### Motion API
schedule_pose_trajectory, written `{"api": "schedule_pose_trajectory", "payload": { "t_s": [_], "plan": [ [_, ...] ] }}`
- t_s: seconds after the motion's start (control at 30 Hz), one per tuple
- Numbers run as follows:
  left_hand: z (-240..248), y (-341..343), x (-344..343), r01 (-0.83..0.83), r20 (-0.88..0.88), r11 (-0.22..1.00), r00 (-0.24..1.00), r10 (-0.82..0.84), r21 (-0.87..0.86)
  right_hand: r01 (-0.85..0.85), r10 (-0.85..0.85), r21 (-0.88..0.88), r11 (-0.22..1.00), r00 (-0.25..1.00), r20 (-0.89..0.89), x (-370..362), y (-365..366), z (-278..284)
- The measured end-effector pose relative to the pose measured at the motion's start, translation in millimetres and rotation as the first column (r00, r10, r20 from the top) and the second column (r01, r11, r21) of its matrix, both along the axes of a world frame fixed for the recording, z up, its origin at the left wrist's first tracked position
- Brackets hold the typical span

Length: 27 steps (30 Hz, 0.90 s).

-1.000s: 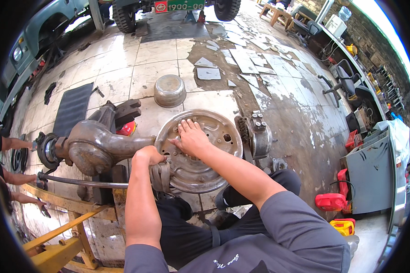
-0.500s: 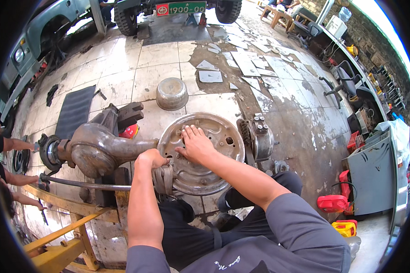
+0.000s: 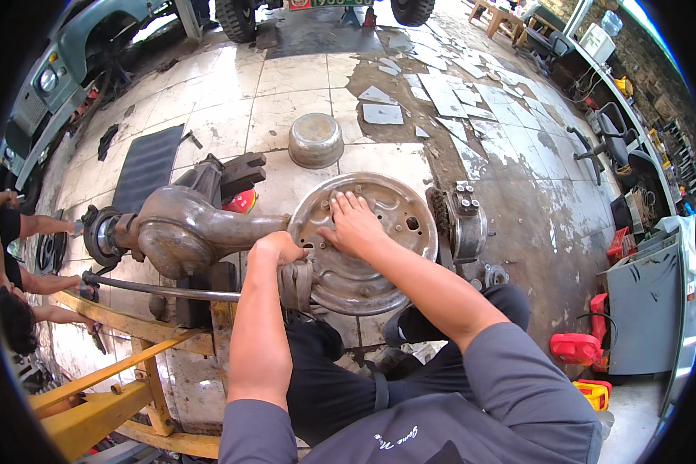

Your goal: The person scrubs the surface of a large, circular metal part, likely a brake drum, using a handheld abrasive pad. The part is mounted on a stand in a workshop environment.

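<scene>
In front of me a round, worn metal brake backing plate (image 3: 342, 275) stands at the end of a heavy axle housing (image 3: 179, 236). My right hand (image 3: 356, 226) lies across its face, fingers stretched out and thumb apart. At the plate's left edge, my left hand (image 3: 280, 249) is closed, its thumb side by a small bolt hole. Most of its fingers are hidden, and I cannot make out what is in them. Just below that hand, a grey-beige strap-like bundle (image 3: 295, 286) hangs against the rim.
A metal bowl (image 3: 315, 139) sits on the tiles beyond the plate. To its right stands a studded hub (image 3: 467, 224). A long bar (image 3: 162, 291) and yellow frame (image 3: 143, 379) lie left, near other people's hands (image 3: 87, 288). Red jerrycan (image 3: 576, 349) at right.
The whole view has shifted, so the scene sits farther right and slightly higher. Both my hands keep their places on the plate. At the left, more of the other people shows.
</scene>
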<state>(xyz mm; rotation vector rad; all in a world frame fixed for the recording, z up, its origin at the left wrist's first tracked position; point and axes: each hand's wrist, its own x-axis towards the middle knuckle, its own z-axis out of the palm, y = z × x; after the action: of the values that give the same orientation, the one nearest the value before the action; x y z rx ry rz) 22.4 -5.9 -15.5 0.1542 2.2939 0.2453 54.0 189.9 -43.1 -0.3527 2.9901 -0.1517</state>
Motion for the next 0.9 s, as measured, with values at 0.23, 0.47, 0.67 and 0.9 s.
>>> {"api": "schedule_pose_trajectory", "payload": {
  "t_s": [0.23, 0.47, 0.67, 0.9],
  "plan": [
    [10.3, 8.3, -0.6, 0.028, 0.014, 1.000, 1.000, -0.028, -0.009, 0.066, -0.066, -0.008, 0.998, 0.998, 0.003, -5.9, 1.0, -1.1],
    [5.7, 6.2, -1.4, 0.012, -0.010, 1.000, 1.000, -0.012, -0.008, 0.050, -0.049, -0.034, 0.998, 0.998, 0.026, -6.3, 2.3, 2.5],
    [4.4, 6.4, -3.9, 0.014, 0.026, 1.000, 1.000, -0.013, -0.025, -0.052, 0.052, -0.028, 0.998, 0.999, 0.004, 11.6, 12.4, -4.5],
    [1.1, 11.8, -4.0, 0.013, 0.015, 0.998, 1.000, -0.012, -0.059, -0.025, 0.025, -0.046, 0.999, 1.000, -0.005, 6.7, 13.0, -2.9]
  ]
}}
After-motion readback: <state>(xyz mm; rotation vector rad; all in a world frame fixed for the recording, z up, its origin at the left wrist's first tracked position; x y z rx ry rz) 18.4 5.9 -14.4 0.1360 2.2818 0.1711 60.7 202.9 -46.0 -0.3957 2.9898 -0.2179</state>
